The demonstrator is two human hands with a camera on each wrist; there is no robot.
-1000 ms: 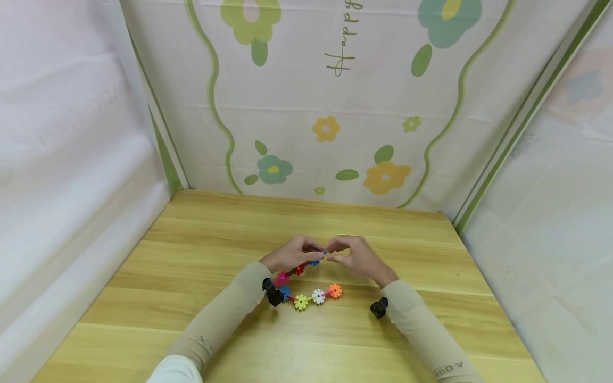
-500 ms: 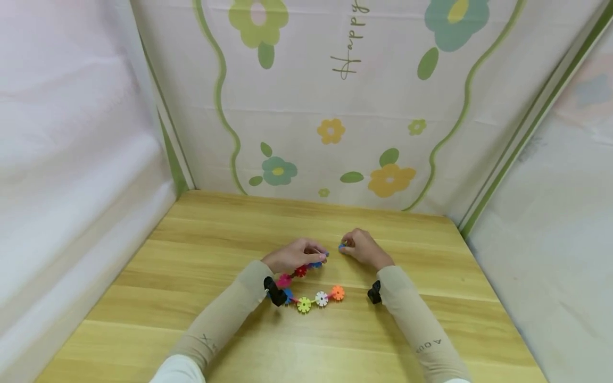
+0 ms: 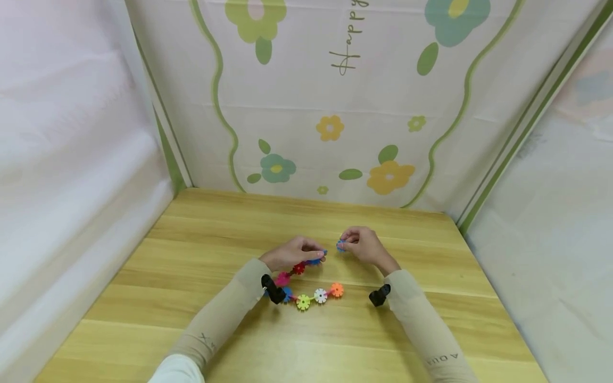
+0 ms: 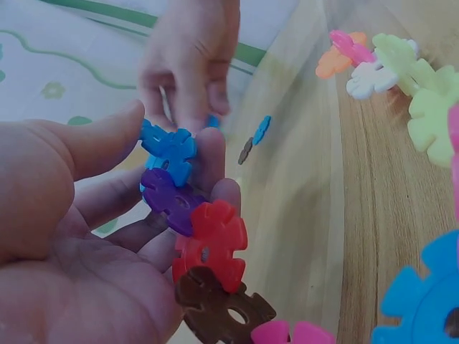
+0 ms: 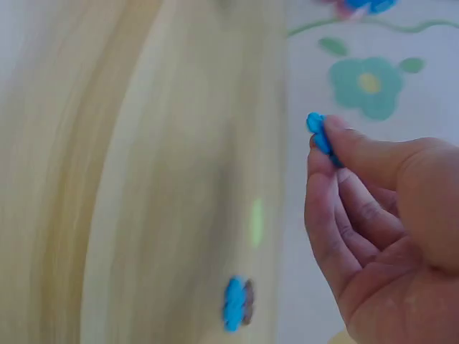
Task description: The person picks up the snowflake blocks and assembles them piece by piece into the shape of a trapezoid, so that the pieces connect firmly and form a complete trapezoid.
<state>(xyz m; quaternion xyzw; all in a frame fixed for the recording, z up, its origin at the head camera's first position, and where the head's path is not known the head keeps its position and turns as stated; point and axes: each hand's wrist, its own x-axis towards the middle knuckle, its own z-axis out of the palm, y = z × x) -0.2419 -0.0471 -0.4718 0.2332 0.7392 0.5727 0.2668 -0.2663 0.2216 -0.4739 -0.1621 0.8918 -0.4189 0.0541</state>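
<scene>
My left hand (image 3: 294,254) pinches a blue notched snowflake disc (image 4: 171,154) between thumb and fingers, at the end of a linked chain. From there the chain runs through a purple disc (image 4: 172,201), a red disc (image 4: 211,247), a brown disc (image 4: 215,308) and a pink disc (image 3: 282,279). It curves round on the table to a yellow-green disc (image 3: 303,302), a white disc (image 3: 320,296) and an orange disc (image 3: 337,289). To the right and apart from it, my right hand (image 3: 366,246) pinches a separate blue disc (image 5: 320,136) by its edge.
Past my right hand, a loose blue disc (image 5: 234,304) and a brown disc (image 5: 249,302) lie close together on the wooden table (image 3: 230,223). A blurred yellow-green piece (image 5: 257,222) shows beyond them. A flower-printed cloth (image 3: 287,96) closes off the back.
My right hand has drawn away from my left hand, to the right, and now has a loose blue disc in its fingers. The left hand keeps its hold on the chain, nearly still.
</scene>
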